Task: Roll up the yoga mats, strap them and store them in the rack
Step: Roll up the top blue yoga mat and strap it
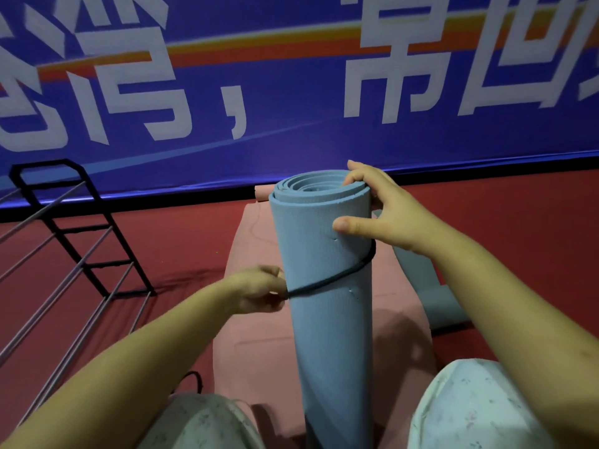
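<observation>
— Head view: where does your blue mat (327,286) stand?

— Rolled, upright between your knees on the pink mat (259,335), mid-floor. Your right hand (385,215) clamps its top rim; your left hand (259,290) pinches the black strap (334,277), which slants around the roll.

— How do you strap it well?

— Probably level the strap, pull it snug, keep the top rim pinched.

— The rack (74,254)?

— At the floor's left edge, no mats visible in it.
</observation>
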Tool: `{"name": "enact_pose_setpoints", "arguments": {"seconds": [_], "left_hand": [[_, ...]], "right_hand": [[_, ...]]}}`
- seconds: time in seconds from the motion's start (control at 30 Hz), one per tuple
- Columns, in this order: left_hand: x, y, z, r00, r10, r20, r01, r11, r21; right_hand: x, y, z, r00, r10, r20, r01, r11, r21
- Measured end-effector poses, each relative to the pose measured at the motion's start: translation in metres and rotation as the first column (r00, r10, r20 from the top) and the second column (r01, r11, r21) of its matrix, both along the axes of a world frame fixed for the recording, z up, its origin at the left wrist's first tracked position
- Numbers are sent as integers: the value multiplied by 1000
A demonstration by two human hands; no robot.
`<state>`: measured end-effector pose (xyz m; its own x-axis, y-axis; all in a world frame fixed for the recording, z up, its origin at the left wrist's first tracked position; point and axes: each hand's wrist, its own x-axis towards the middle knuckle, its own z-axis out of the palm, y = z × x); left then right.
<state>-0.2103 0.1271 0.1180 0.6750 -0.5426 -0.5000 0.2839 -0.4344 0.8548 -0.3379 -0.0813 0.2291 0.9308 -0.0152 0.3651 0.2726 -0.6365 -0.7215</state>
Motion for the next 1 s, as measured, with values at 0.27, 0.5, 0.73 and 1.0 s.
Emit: {"name": "enact_pose_setpoints", "arguments": {"seconds": [0.27, 0.5, 0.73, 1.0], "left_hand": [[-14, -22, -37, 910, -340, 237, 197, 858, 474], [-10, -5, 101, 968, 241, 72, -183, 870, -458], [-36, -9, 119, 842, 412, 349, -321, 901, -291], [-20, -14, 110, 493, 221, 841, -125, 975, -183]], "right_hand": [[7, -10, -21, 998, -18, 62, 6, 983, 183], [15, -12, -58, 995, 98, 25, -84, 660, 747], [12, 9, -112, 773, -71, -630, 386, 841, 379], [15, -8, -137, 598, -268, -755, 122, 962, -245]]}}
